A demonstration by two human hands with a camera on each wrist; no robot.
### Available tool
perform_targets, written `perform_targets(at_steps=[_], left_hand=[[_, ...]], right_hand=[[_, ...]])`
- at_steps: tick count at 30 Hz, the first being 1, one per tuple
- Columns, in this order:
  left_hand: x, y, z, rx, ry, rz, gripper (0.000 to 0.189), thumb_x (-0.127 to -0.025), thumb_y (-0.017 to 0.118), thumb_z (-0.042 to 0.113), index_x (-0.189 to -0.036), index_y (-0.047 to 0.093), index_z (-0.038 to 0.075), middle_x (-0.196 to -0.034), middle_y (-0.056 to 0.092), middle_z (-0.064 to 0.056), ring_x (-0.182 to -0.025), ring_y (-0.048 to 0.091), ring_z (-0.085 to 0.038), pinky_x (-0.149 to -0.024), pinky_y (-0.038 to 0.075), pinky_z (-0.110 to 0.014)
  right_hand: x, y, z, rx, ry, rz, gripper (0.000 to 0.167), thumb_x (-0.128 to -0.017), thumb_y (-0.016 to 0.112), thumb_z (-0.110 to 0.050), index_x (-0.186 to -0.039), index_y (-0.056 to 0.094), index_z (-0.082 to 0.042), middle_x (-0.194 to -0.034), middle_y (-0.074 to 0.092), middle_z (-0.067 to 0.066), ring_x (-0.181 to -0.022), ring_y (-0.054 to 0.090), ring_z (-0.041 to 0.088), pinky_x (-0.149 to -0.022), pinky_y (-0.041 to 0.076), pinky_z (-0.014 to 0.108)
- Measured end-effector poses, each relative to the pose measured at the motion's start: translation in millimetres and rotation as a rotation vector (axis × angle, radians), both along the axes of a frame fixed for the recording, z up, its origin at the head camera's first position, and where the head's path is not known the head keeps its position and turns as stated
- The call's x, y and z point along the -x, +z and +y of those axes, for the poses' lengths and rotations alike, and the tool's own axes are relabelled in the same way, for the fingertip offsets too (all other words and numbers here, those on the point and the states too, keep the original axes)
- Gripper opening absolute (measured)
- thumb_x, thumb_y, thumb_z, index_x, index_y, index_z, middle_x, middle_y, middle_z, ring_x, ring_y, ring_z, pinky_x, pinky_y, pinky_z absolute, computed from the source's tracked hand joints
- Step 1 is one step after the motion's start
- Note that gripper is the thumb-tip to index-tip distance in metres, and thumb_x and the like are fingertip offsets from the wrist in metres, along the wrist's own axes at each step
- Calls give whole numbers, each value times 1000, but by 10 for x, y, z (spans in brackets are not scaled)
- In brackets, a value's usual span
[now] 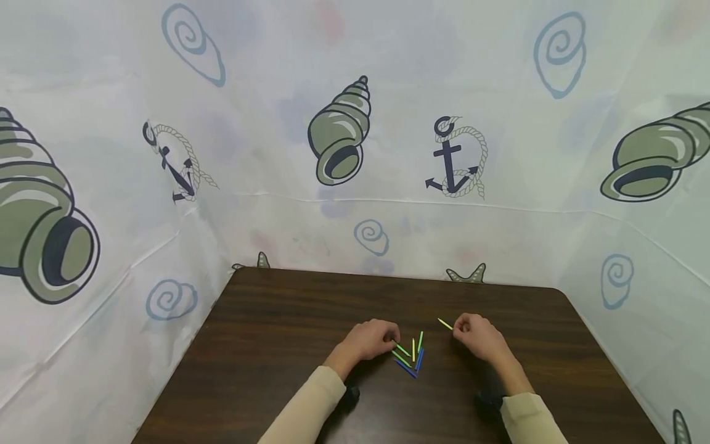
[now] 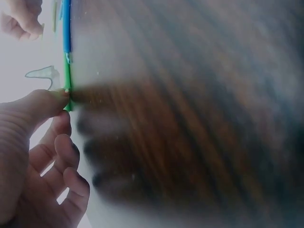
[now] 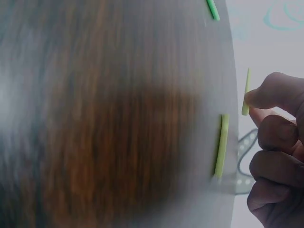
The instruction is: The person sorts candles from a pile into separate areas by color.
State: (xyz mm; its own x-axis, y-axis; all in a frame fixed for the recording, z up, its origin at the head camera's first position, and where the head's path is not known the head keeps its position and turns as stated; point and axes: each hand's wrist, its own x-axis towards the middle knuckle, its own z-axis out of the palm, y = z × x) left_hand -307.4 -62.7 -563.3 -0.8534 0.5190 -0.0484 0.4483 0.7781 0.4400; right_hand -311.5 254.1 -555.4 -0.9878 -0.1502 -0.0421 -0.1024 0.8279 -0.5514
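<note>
Within right hand [image 1: 480,336], yellow stick [image 1: 445,324]

Table [image 1: 266,345] is dark brown, wood-grain pattern; on it, green sticks [image 1: 402,359], blue sticks [image 1: 405,369] and a yellow stick [image 1: 413,349]. Backdrop [image 1: 266,154] behind the table is white, printed with olive shells [image 1: 335,129], navy anchors [image 1: 450,166] and pale-blue spirals [image 1: 188,36].

Colored sticks [image 1: 413,350] on brown table [image 1: 261,357]

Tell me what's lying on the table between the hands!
In the head view, green sticks, blue sticks and one yellow stick lie there, between the left hand and right hand.
</note>
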Motion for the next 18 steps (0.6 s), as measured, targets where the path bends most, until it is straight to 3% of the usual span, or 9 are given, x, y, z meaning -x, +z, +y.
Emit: perform_targets(at_steps=[11,18], left_hand=[[20,-27,-72,-29,0,-22,5,-105,72,27,-109,72,28,-90,64,14,-74,55,-6,-69,46,-30],[22,-39,-100,-30,2,-25,6,-106,70,31,-109,72,26,-86,62,14,-72,55,-6,-67,46,-30]], right_hand=[[-29,17,324,11,-68,-40,17,-101,64,-18,-108,72,-5,-81,60,3,-67,53,19,-59,40,35],[-50,36,399,-9,-62,-86,17,-101,63,-15,-107,73,-2,-83,61,4,-71,54,20,-62,42,35]])
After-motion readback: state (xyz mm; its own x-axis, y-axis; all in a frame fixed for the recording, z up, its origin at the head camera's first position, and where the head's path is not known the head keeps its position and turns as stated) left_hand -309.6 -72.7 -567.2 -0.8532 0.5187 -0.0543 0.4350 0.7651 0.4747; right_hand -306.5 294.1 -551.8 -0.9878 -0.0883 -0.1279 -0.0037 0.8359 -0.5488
